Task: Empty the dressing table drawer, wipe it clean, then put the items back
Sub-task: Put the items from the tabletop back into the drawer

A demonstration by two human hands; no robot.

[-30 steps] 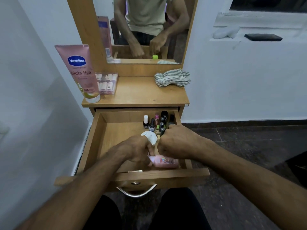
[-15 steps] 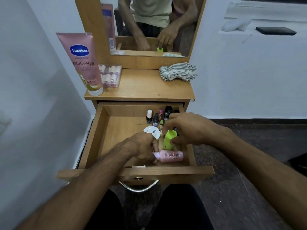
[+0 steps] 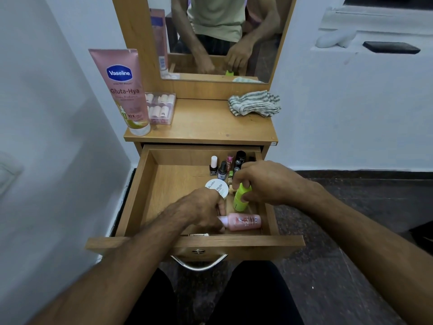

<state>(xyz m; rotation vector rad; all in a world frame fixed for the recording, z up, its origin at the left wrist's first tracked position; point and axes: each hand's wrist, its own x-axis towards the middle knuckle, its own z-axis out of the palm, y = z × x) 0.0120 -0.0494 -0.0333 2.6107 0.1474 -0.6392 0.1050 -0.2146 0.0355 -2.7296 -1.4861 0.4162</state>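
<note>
In the open wooden drawer [image 3: 140, 195], the right hand [image 3: 264, 184] has its grip clamped on an upright lime-green plastic bottle [image 3: 241, 199]. The left hand [image 3: 201, 209] pinches the cap end of a pink bottle lying flat [image 3: 244, 221] (the cap mostly hidden). Small nail-polish bottles [image 3: 218, 168] crowd the far right corner, partly covered by the right hand.

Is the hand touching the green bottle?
Touching. The head view shows the right hand with its fingers curled round the top of the green bottle, standing upright in the drawer.
</note>
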